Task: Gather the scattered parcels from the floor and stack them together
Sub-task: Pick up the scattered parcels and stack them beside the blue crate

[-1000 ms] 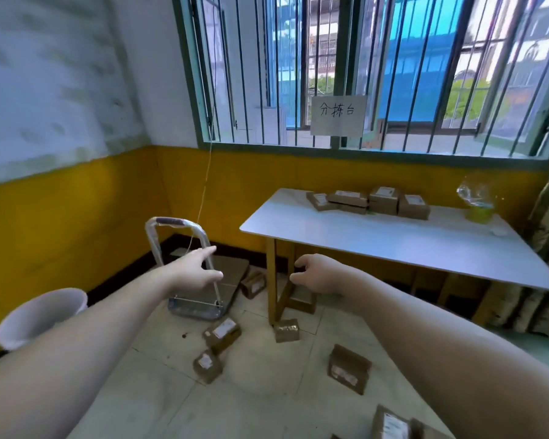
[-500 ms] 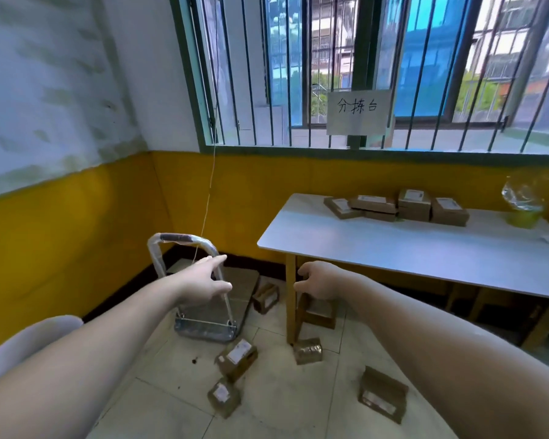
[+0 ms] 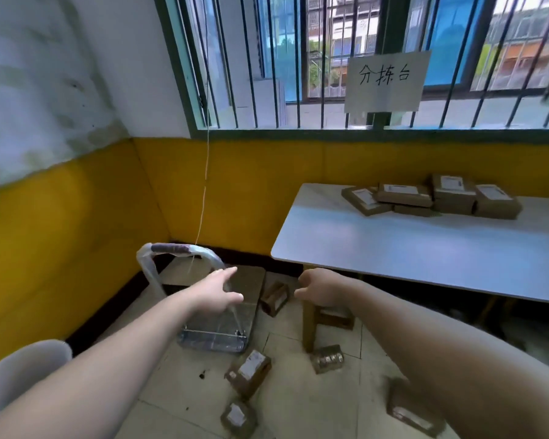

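Several brown cardboard parcels lie scattered on the tiled floor: one (image 3: 248, 373) below the trolley, a small one (image 3: 237, 418) nearer me, a taped one (image 3: 327, 359) by the table leg, one (image 3: 275, 297) leaning beside the trolley, another (image 3: 412, 413) at lower right. More parcels (image 3: 431, 198) sit grouped on the white table (image 3: 393, 248). My left hand (image 3: 217, 294) is stretched forward with straight fingers over the trolley, holding nothing. My right hand (image 3: 320, 288) hangs with loosely curled fingers in front of the table edge, empty.
A folding hand trolley (image 3: 216, 315) with a wrapped handle stands in the corner by the yellow wall. A wooden stool (image 3: 327, 315) sits under the table. A pale round bin rim (image 3: 23, 369) shows at lower left. A barred window with a paper sign (image 3: 385, 80) is behind.
The view has moved forward and to the left, so the trolley and floor parcels look nearer. Both arms stay stretched ahead with empty hands.
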Demonstrator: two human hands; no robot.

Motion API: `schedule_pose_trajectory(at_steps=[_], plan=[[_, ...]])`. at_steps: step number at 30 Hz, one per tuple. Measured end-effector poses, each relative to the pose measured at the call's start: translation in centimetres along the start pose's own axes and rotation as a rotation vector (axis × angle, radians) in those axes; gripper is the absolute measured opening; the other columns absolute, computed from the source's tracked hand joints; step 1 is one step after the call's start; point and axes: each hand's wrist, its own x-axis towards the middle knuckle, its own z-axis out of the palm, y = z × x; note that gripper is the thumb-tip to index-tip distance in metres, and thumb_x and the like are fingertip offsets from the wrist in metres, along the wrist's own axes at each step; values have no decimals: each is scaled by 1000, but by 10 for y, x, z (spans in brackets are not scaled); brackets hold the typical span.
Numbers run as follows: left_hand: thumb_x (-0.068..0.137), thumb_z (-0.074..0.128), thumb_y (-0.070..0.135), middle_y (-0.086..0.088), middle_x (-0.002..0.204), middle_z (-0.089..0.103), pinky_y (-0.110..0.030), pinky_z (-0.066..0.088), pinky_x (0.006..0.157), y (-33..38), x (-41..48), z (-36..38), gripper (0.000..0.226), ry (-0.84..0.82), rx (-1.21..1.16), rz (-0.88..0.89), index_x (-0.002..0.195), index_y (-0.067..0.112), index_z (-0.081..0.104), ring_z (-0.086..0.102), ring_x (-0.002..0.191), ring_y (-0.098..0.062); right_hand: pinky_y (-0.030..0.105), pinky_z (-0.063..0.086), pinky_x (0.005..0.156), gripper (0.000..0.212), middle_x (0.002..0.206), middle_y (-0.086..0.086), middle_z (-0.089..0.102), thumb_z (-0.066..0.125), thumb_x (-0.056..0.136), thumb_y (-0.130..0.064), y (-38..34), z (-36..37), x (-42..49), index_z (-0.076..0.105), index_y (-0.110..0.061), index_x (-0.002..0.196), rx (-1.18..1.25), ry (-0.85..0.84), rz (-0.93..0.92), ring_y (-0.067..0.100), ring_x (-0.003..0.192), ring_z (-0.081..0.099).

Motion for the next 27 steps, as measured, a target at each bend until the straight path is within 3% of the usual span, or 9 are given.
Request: schedule_pose_trajectory(at_steps=[8,19,27], plan=[[90,58,39,-5,159,15,-38,25,114,-60,123,-9,75,-175,33,95,151,27,17,22,143,-24,35,42,100,53,140,6,50,55,93,-40,-14,33,95,47,-14,138,97,6,166,24,125,48],[92,58,33,-7,159,17,-34,20,114,-114,244,-14,74,-386,12,164,152,19,17,20,144,-22,34,43,101,59,144,4,47,57,92,-41,-33,85,196,41,-17,143,283,-59,367,22,128,48],[93,57,33,-6,160,8,-41,22,115,-116,332,38,71,-335,-55,85,152,26,17,15,145,-26,34,39,103,60,149,4,41,54,95,-39,14,106,291,33,-18,147,277,-114,373,23,131,44]])
